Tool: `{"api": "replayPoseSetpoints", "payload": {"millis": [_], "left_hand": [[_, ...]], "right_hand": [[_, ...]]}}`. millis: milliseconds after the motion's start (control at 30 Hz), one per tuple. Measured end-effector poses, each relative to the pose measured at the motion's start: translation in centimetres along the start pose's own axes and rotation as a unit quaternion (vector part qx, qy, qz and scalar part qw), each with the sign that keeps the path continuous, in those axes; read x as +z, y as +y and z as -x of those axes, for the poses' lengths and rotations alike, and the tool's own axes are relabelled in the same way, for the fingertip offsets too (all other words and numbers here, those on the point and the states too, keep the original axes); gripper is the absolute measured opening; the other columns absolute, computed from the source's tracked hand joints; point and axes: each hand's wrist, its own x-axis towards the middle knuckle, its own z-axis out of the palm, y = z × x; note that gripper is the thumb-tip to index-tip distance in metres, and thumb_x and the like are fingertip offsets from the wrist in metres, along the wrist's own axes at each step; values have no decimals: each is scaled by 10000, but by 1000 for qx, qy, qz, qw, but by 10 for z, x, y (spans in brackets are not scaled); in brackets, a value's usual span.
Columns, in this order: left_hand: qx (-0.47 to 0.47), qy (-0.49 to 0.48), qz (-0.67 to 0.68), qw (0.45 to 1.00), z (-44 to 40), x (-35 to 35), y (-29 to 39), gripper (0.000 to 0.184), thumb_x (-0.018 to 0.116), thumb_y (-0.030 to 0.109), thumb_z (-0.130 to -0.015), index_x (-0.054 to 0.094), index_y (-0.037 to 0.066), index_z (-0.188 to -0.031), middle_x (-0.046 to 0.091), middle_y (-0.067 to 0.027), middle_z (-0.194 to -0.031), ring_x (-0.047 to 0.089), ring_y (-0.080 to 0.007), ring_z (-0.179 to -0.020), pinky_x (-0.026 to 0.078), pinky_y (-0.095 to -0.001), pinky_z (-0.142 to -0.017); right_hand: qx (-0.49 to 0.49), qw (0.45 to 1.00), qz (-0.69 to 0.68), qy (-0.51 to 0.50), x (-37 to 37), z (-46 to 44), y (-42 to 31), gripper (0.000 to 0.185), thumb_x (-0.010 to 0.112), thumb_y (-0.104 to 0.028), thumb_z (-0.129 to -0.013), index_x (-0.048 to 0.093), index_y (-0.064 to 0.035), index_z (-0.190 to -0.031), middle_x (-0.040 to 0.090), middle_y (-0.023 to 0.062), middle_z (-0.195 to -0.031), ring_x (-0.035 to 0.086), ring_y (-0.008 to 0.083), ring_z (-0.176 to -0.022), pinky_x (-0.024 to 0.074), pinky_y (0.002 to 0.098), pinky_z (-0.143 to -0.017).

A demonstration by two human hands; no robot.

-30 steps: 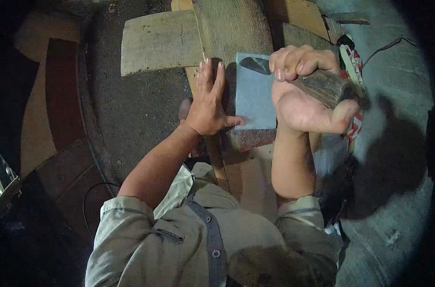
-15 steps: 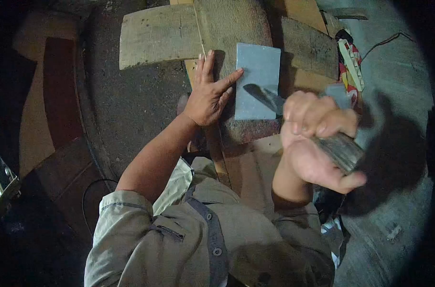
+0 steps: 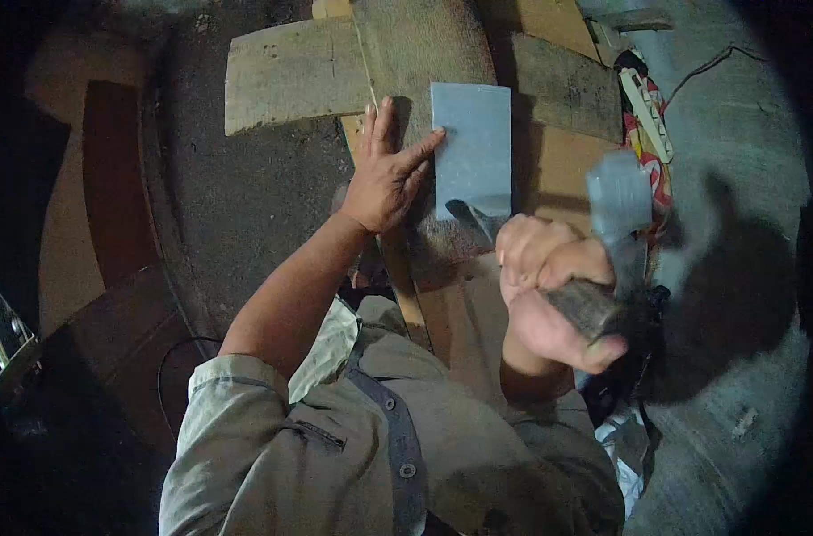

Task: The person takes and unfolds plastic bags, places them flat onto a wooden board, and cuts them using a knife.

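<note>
My left hand [image 3: 384, 179] lies with its fingers spread at the edge of a worn board [image 3: 424, 45]. Its thumb touches the left edge of a pale blue rectangular sheet [image 3: 473, 147] on that board. In my right hand [image 3: 549, 277] is a knife [image 3: 467, 216], gripped in closed fingers. Its thick, dark handle end sticks out beside the thumb, and the dark blade points left over the sheet's lower edge. Part of the blade and handle is hidden by the fingers. A thin light strip [image 3: 368, 58] runs along the board up from my left fingertips.
Pale blue pieces [image 3: 619, 196] lie right of the sheet. A wooden plank [image 3: 290, 76] extends left and another plank [image 3: 567, 85] right. Farther right are a white power strip [image 3: 646, 116] on a red patterned cloth and a dark cable [image 3: 715, 58] on the floor.
My right hand has moved left and toward me with the knife, its blade now over the sheet's lower edge. My left hand has kept its place beside the sheet.
</note>
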Motion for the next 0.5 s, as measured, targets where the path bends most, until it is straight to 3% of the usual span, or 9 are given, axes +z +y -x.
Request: {"api": "replayPoseSetpoints", "payload": {"millis": [133,167,267,300,400,500], "left_hand": [[-12,2,-23,1000,0,0,2,451,579,281,-907,505,348,-1347,27,-245,-1544,44,-499,-1403,153,-537,-1133],[-9,0,-22,1000,1,-2,6,451,579,281,-907,505,348,-1347,27,-245,-1544,44,-499,-1403,153,-537,-1133],[-9,1,-19,1000,0,-9,13,802,770,600,-622,512,350,-1339,38,-259,-1537,59,-525,-1391,187,-587,-1108],[-3,11,-8,1000,-1,-6,10,932,821,628,-489,524,352,-1328,58,-273,-1529,65,-536,-1385,209,-598,-1098],[7,-3,-25,1000,-1,-8,10,969,822,626,-504,501,308,-1360,-2,-298,-1526,-2,-531,-1392,176,-613,-1097],[-4,-8,-14,1000,1,-8,11,966,833,609,-503,509,287,-1354,2,-294,-1526,6,-528,-1393,175,-608,-1100]], "right_hand": [[63,997,30,34,-9,12,-3,742,519,-752,-771,480,-11,-772,471,85,-667,450,199,-614,362,340,-580],[33,999,26,21,-15,15,-3,747,510,-763,-766,471,-17,-777,476,93,-682,445,200,-608,358,341,-581],[-13,998,44,36,-20,11,-17,755,491,-778,-763,461,-23,-787,470,92,-687,427,200,-598,358,339,-583],[-27,997,29,68,-22,10,-17,761,468,-791,-762,450,-32,-805,455,94,-678,411,200,-589,357,337,-580],[-46,993,80,71,-39,-5,-21,741,374,-805,-781,408,-66,-812,418,81,-664,390,186,-568,330,343,-547],[-69,993,82,41,-57,-21,-18,750,363,-810,-781,425,-64,-827,440,82,-683,407,190,-577,344,345,-558]]}}
